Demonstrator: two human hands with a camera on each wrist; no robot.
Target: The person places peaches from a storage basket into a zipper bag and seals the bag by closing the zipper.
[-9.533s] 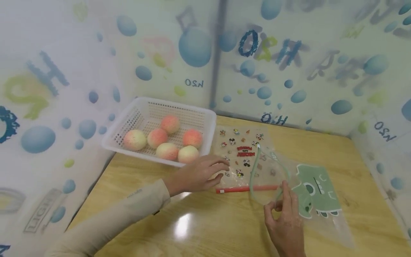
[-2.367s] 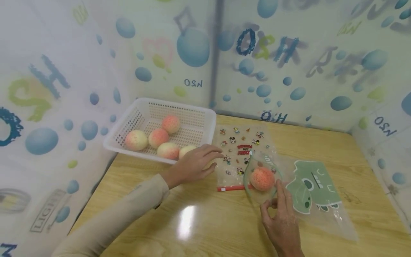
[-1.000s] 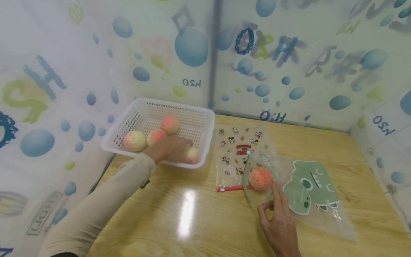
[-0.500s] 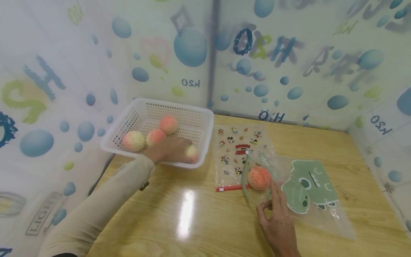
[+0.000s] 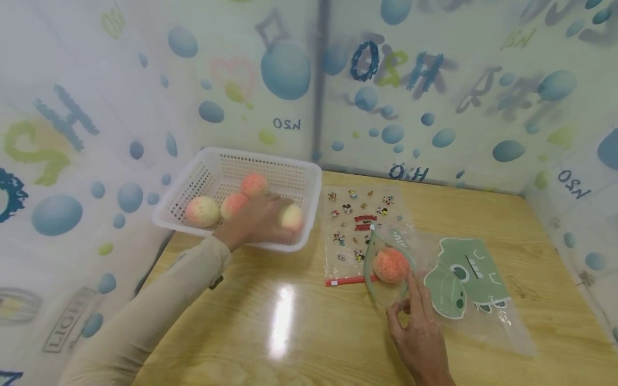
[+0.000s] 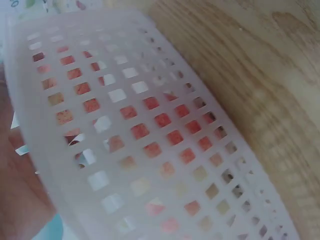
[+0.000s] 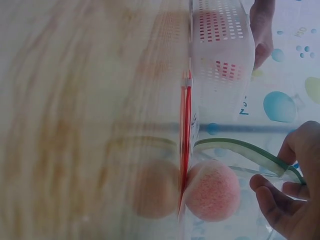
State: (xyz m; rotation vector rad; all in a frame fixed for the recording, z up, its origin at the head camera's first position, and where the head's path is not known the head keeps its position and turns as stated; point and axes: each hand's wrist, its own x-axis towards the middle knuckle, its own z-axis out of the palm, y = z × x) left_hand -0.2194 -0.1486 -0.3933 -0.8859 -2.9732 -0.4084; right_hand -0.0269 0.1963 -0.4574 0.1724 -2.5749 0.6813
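My left hand (image 5: pixel 258 221), blurred, reaches into the white perforated basket (image 5: pixel 313 206). Its fingers hold a yellow-pink peach (image 5: pixel 292 216) near the basket's right end. The left wrist view shows mostly the basket wall (image 6: pixel 115 132), with peach colours through its holes. Thumb and fingers of my right hand (image 5: pixel 420 335) pinch the green rim of a clear zip bag (image 5: pixel 475 281) with a green dinosaur print. The bag's mouth gapes, and a pink peach (image 5: pixel 391 265) lies inside it. That peach (image 7: pixel 214 192) also shows in the right wrist view, beside the raised green rim (image 7: pixel 245 150).
Three more peaches show in the basket, one of them at its left end (image 5: pixel 203 211). A clear bag (image 5: pixel 347 222) with cartoon prints and a red slider (image 5: pixel 345 281) lies partly under the green-rimmed bag. Patterned walls (image 5: pixel 410 107) stand behind the wooden table (image 5: pixel 232 332).
Earlier, a pink peach came from the basket into the bag. My left hand then went back into the basket; in the last half second it and a peach rose slightly. My right hand stayed at the rim.
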